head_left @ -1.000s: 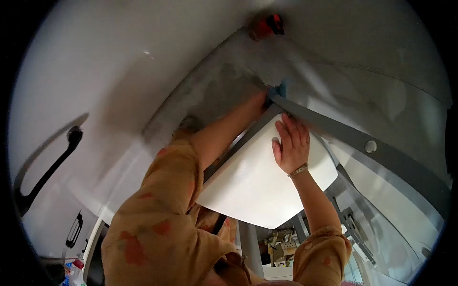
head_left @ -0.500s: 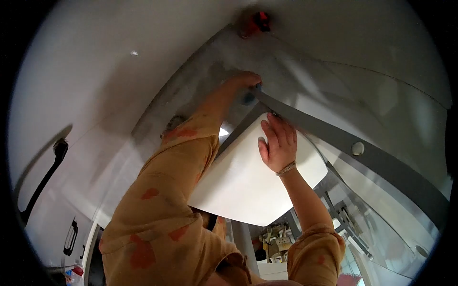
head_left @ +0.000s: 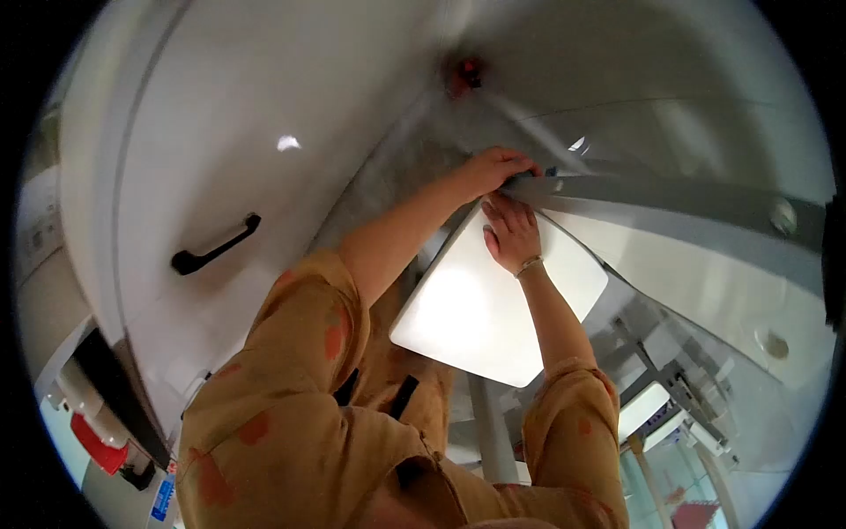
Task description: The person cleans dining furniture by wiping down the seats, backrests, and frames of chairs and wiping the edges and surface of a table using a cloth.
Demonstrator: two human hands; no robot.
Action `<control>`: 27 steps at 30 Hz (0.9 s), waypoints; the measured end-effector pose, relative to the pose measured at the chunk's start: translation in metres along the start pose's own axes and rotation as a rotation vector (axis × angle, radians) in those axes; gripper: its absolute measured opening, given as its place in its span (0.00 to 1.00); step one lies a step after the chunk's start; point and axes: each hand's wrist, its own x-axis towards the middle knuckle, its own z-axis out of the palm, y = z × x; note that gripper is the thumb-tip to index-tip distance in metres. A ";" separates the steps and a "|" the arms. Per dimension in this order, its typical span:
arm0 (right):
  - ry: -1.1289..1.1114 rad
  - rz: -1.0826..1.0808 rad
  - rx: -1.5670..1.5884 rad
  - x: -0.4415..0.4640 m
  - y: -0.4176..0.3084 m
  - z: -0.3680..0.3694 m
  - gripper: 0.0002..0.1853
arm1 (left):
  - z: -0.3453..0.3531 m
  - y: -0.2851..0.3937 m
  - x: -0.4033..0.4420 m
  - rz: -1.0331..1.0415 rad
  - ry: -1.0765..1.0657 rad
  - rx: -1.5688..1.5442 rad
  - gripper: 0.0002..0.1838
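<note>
A grey bar (head_left: 656,201) runs from the middle of the view to the right. At its near-centre end is my left hand (head_left: 506,169), fingers curled round the bar's tip. A small dark blue part (head_left: 551,172) shows just beyond those fingers. Under the bar sits a smooth white panel (head_left: 467,309) with rounded corners. My right hand (head_left: 513,236) lies on the panel's upper corner, fingers stretched out and pointing at the bar's end. The fingertips are close below my left hand; whether they touch the bar I cannot tell.
A pale door-like surface with a black handle (head_left: 216,245) stands on the left. A small red and black object (head_left: 467,75) is at the far end. Lower right, shelves hold white items (head_left: 643,410). A red object (head_left: 99,443) lies at lower left.
The whole view has turned, bringing the black handle closer to the centre. My left hand now sits nearer my right hand, and the bar appears more level. My right hand stays on the panel.
</note>
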 end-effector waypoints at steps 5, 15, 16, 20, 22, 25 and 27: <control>-0.051 0.043 0.008 -0.003 -0.001 -0.002 0.24 | 0.042 0.073 -0.017 -0.159 0.233 -0.037 0.16; -0.299 0.140 -0.081 -0.003 -0.012 -0.032 0.23 | 0.128 0.252 -0.019 0.239 0.093 -0.262 0.21; -0.349 0.248 0.009 0.003 -0.024 -0.049 0.24 | 0.146 0.282 -0.027 0.333 0.108 -0.229 0.20; -0.082 0.412 0.506 0.010 -0.063 -0.135 0.26 | 0.184 0.344 -0.052 0.569 0.134 -0.069 0.15; 0.085 0.417 0.672 0.005 -0.089 -0.197 0.27 | 0.201 0.357 -0.075 0.629 0.100 -0.058 0.14; 0.699 0.388 1.347 -0.001 -0.118 -0.283 0.28 | 0.234 0.344 -0.120 0.469 0.105 0.380 0.18; 1.093 0.070 2.050 -0.006 -0.125 -0.320 0.27 | 0.251 0.306 -0.135 0.515 -0.095 0.620 0.24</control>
